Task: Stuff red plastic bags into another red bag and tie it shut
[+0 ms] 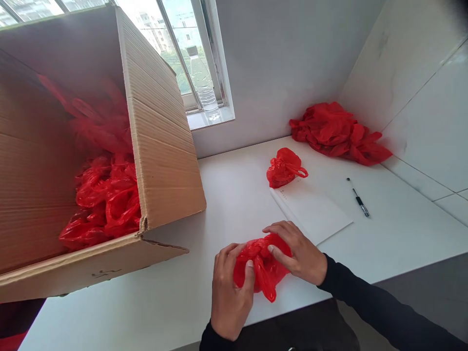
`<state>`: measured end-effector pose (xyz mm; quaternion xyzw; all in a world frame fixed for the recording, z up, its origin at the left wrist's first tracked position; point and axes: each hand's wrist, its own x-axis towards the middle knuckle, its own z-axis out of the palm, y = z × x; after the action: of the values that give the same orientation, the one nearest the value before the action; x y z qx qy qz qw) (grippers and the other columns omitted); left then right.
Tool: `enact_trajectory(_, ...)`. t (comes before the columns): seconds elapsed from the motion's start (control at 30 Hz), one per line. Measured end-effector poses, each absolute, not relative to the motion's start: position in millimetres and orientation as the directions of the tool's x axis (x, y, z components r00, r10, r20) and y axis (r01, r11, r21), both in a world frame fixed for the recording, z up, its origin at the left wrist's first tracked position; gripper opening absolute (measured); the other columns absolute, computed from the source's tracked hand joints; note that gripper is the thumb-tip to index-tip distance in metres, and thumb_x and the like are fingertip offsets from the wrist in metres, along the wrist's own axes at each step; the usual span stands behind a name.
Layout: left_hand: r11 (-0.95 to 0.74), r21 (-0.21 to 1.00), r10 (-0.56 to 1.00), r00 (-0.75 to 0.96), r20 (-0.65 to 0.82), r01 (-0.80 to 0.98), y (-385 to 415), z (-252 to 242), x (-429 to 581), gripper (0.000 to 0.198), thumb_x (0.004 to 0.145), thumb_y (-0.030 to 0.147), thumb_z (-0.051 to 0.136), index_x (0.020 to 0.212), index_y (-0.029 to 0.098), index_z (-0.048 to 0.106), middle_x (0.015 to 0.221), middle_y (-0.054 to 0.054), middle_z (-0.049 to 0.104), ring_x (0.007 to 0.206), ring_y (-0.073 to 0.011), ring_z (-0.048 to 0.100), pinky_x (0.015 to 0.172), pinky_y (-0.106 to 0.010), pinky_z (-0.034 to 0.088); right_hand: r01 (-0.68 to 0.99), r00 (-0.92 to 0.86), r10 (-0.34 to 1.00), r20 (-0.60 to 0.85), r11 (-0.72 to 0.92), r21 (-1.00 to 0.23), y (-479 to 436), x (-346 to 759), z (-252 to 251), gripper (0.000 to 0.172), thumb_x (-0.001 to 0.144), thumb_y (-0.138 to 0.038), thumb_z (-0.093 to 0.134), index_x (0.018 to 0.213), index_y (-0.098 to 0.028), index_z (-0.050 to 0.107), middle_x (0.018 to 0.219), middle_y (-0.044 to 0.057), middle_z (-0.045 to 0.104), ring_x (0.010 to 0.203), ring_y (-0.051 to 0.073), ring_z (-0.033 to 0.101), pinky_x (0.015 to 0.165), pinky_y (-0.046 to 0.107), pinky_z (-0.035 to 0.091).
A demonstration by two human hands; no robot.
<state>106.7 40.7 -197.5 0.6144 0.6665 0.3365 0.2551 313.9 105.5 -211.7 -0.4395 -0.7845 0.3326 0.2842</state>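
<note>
A red plastic bag [262,273] lies bunched near the front edge of the white table, gathered in its middle, with one twisted end pointing toward me. My left hand [232,287] grips its left side, thumb on top and fingers curved round the far side. On the right side my right hand [294,251] holds it too, its thumb pressed onto the red plastic and its fingers curled over the back. What is inside the bag, if anything, I cannot tell. Behind it, a smaller tied red bag [284,168] with a loop handle rests beside white paper sheets [314,209].
A large open cardboard box [166,146] at the left holds several red plastic bags [109,195]. More red bags [336,131] are heaped in the back right corner. A black pen [358,197] lies on the white table [120,312]; a water bottle [204,87] stands on the windowsill.
</note>
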Motion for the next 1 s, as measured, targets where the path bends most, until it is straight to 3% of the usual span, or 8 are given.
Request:
enact_trajectory(0.13, 0.027, 0.757, 0.991, -0.117, 0.065, 0.653, 43.3, -195.9, 108.9, 0.018, 0.093, 0.039, 0.058, 0.096, 0.027, 0.072, 0.101, -0.005, 0.068, 0.101, -0.0259, 0.059, 0.091, -0.044, 0.049, 0.491, -0.499, 0.852, 0.158, 0.428, -0.759, 107.3, 306.9, -210.3, 0.011, 0.095, -0.024, 0.053, 0.099, -0.022, 0.063, 0.095, 0.004, 0.063, 0.093, 0.022, 0.055, 0.093, 0.046, 0.045)
enact_trajectory(0.23, 0.122, 0.787, 0.968, -0.246, 0.038, 0.604, 37.5, -196.5, 94.8, 0.024, 0.097, 0.043, 0.052, 0.091, 0.024, 0.066, 0.094, -0.005, 0.068, 0.092, -0.0242, 0.062, 0.083, -0.039, 0.051, 0.519, -0.389, 0.911, 0.138, 0.340, -0.784, 110.3, 319.6, -207.7, 0.013, 0.097, -0.024, 0.049, 0.090, -0.023, 0.059, 0.088, 0.003, 0.062, 0.086, 0.021, 0.055, 0.086, 0.043, 0.046)
enact_trajectory(0.37, 0.223, 0.821, 0.920, -0.391, 0.000, 0.526, 28.8, -194.8, 84.2, 0.027, 0.098, 0.047, 0.048, 0.108, 0.024, 0.060, 0.109, -0.007, 0.067, 0.100, -0.0241, 0.064, 0.083, -0.039, 0.053, 0.529, -0.255, 0.964, 0.072, 0.201, -0.824, 107.7, 333.9, -201.5, 0.014, 0.099, -0.032, 0.045, 0.095, -0.024, 0.056, 0.099, 0.005, 0.061, 0.094, 0.022, 0.055, 0.075, 0.038, 0.047)
enact_trajectory(0.5, 0.064, 0.760, 0.970, -0.218, 0.104, 0.647, 31.4, -189.0, 97.6, 0.039, 0.092, 0.042, 0.061, 0.129, 0.031, 0.056, 0.130, -0.006, 0.059, 0.121, -0.0262, 0.053, 0.100, -0.044, 0.046, 0.479, -0.312, 0.950, 0.015, 0.171, -0.861, 103.3, 323.4, -196.3, 0.030, 0.093, -0.040, 0.056, 0.120, -0.026, 0.051, 0.106, 0.004, 0.061, 0.098, 0.022, 0.056, 0.079, 0.038, 0.049)
enact_trajectory(0.63, 0.017, 0.769, 0.959, -0.227, 0.168, 0.639, 33.9, -179.9, 102.9, 0.013, 0.094, 0.036, 0.061, 0.100, 0.029, 0.070, 0.107, -0.003, 0.063, 0.106, -0.0226, 0.058, 0.091, -0.036, 0.046, 0.487, -0.368, 0.930, 0.021, 0.212, -0.847, 104.2, 317.5, -188.5, 0.020, 0.096, -0.043, 0.054, 0.098, -0.025, 0.062, 0.079, -0.001, 0.058, 0.076, 0.018, 0.053, 0.080, 0.038, 0.044)
enact_trajectory(0.7, 0.044, 0.813, 0.906, -0.366, 0.213, 0.581, 29.1, -172.8, 98.3, 0.011, 0.094, 0.035, 0.061, 0.095, 0.028, 0.070, 0.108, -0.002, 0.061, 0.105, -0.0205, 0.058, 0.092, -0.033, 0.044, 0.459, -0.279, 0.960, 0.008, 0.140, -0.877, 104.1, 324.9, -183.5, 0.026, 0.099, -0.045, 0.048, 0.088, -0.025, 0.059, 0.077, -0.001, 0.057, 0.073, 0.016, 0.051, 0.072, 0.035, 0.043)
enact_trajectory(0.8, 0.055, 0.843, 0.793, -0.536, 0.289, 0.535, 17.1, -159.9, 91.5, 0.010, 0.092, 0.036, 0.064, 0.096, 0.029, 0.070, 0.102, 0.000, 0.059, 0.096, -0.0175, 0.057, 0.085, -0.029, 0.043, 0.376, -0.085, 0.996, -0.020, 0.014, -0.927, 100.2, 341.4, -178.7, 0.026, 0.099, -0.051, 0.047, 0.093, -0.027, 0.055, 0.081, -0.002, 0.056, 0.074, 0.015, 0.052, 0.066, 0.031, 0.042)
enact_trajectory(1.0, 0.066, 0.963, 0.861, -0.503, 0.077, 0.261, 6.4, -142.2, 101.5, 0.027, 0.085, 0.048, 0.067, 0.100, 0.026, 0.069, 0.101, -0.003, 0.068, 0.096, -0.0223, 0.065, 0.083, -0.030, 0.053, 0.467, -0.040, 0.999, 0.020, 0.036, -0.883, 79.8, 348.5, -173.3, 0.018, 0.098, -0.045, 0.049, 0.103, -0.029, 0.054, 0.097, 0.002, 0.060, 0.090, 0.020, 0.057, 0.077, 0.035, 0.047)
